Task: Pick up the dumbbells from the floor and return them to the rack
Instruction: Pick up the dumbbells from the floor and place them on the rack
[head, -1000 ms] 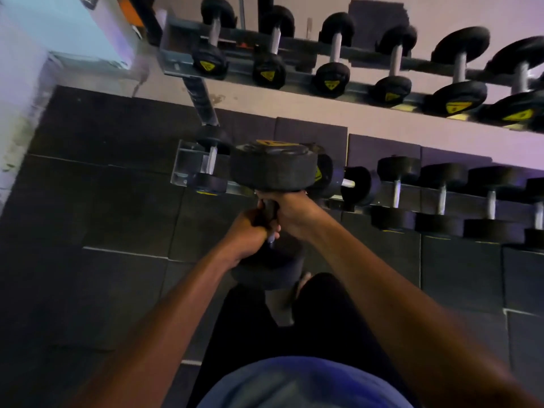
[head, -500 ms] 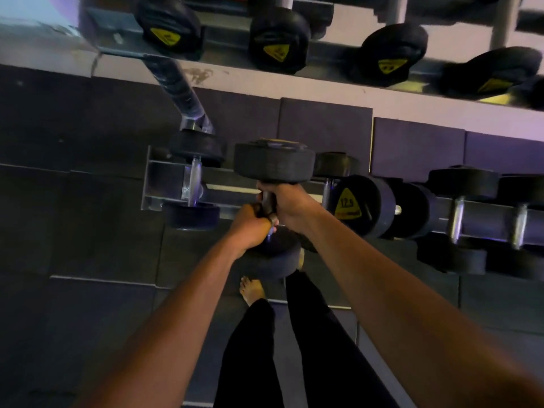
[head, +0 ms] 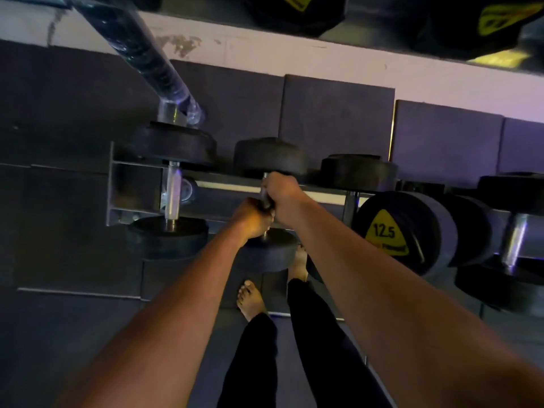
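A black round-headed dumbbell [head: 269,156] lies across the lower rails of the rack [head: 235,187], its far head behind the rails and its near head [head: 268,254] in front. My left hand [head: 253,217] and my right hand [head: 282,195] are both shut on its metal handle, left nearer to me, right farther. It sits in the second slot from the rack's left end, between a racked dumbbell [head: 172,189] and another one [head: 353,172].
A dumbbell marked 12.5 [head: 403,231] lies turned on the rack to the right, with more beyond it. The upper tier's dumbbells [head: 471,22] hang over the top edge. A slanted rack post [head: 147,60] is upper left. My bare feet [head: 250,298] stand on dark floor mats.
The dumbbell has gone forward and down, from held in front of the rack to lying across the lower rails. My head has moved closer; the rack looks larger.
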`<control>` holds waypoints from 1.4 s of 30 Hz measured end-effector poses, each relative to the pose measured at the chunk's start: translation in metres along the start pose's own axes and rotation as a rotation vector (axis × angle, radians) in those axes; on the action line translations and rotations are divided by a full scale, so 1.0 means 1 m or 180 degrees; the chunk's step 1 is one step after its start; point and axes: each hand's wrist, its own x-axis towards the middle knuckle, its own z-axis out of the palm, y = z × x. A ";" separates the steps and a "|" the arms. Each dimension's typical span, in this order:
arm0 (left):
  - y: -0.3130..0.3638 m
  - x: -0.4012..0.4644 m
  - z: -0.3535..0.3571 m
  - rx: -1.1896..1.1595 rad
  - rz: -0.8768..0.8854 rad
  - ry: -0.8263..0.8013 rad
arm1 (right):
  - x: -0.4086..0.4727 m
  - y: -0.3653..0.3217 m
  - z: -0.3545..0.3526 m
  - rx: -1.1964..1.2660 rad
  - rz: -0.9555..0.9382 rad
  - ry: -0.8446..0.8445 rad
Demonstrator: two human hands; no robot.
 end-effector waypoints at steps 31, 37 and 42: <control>0.012 -0.245 0.086 -0.1384 0.1083 0.0111 | -0.208 0.158 -0.176 0.1195 -0.1026 0.0296; 0.071 -0.289 0.158 -0.1659 0.0839 -0.0399 | -0.226 0.150 -0.266 0.1240 -0.1280 0.0720; 0.128 -0.293 0.230 -0.2284 0.0395 -0.0879 | -0.188 0.132 -0.341 0.0500 -0.1480 0.0917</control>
